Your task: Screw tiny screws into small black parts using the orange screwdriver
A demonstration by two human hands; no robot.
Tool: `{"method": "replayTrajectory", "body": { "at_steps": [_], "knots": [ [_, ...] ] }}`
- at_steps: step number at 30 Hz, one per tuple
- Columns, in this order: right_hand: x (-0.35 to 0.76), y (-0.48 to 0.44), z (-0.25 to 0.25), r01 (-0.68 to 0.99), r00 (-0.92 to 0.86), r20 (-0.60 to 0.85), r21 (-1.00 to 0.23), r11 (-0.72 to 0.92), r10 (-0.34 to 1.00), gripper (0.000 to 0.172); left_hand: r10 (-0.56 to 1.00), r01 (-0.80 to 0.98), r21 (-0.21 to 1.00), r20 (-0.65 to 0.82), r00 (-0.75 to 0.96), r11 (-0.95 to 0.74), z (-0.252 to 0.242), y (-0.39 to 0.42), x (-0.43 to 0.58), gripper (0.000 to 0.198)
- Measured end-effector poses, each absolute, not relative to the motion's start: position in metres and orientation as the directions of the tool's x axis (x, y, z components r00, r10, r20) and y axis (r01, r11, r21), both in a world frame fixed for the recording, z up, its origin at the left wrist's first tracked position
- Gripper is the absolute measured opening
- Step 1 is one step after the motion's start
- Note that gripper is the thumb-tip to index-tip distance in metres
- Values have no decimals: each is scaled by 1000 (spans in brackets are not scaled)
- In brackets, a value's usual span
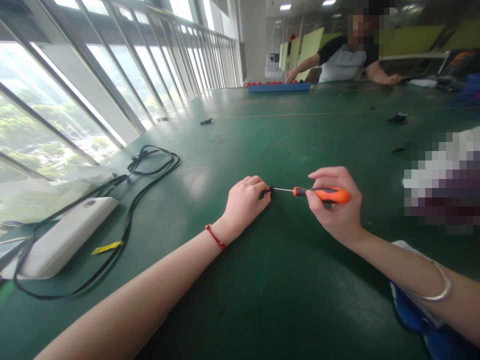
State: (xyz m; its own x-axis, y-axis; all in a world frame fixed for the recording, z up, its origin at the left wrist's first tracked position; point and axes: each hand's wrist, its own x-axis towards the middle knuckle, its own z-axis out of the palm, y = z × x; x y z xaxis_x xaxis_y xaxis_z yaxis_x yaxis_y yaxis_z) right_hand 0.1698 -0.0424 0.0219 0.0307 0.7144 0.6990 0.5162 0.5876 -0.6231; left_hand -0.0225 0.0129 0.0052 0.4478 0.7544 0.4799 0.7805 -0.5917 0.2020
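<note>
My left hand is closed in a pinch around a small black part just above the green table. What kind of part it is I cannot make out, as the fingers cover most of it. In my right hand is a screwdriver with an orange and black handle, gripped between thumb and fingers. Its thin metal shaft points left, and the tip meets the black part or lies right beside it.
A white power strip and a looped black cable lie on the green table at left. Small black pieces are scattered farther off. Across the table a person reaches toward a blue tray with red items.
</note>
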Motion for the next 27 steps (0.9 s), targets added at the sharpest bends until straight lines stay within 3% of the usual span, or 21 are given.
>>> {"method": "replayTrajectory", "body": {
  "at_steps": [3, 7, 9, 16, 27],
  "knots": [
    [171, -41, 20, 485, 45, 702, -637, 599, 710, 31, 758, 777, 220, 482, 439, -589, 5, 13, -23, 14],
    [174, -41, 20, 523, -38, 669, -620, 585, 742, 4, 774, 770, 267, 476, 417, -579, 5, 13, -23, 14],
    [174, -41, 21, 530, -14, 691, -607, 592, 722, 13, 789, 762, 311, 467, 399, -569, 5, 14, -24, 14],
    [175, -30, 19, 519, 49, 611, -691, 502, 790, 12, 838, 718, 460, 431, 335, -523, 5, 16, -25, 13],
    [180, -21, 15, 514, -44, 496, -733, 446, 867, 14, 814, 701, 458, 488, 315, -546, 7, 12, -22, 10]
  ]
}}
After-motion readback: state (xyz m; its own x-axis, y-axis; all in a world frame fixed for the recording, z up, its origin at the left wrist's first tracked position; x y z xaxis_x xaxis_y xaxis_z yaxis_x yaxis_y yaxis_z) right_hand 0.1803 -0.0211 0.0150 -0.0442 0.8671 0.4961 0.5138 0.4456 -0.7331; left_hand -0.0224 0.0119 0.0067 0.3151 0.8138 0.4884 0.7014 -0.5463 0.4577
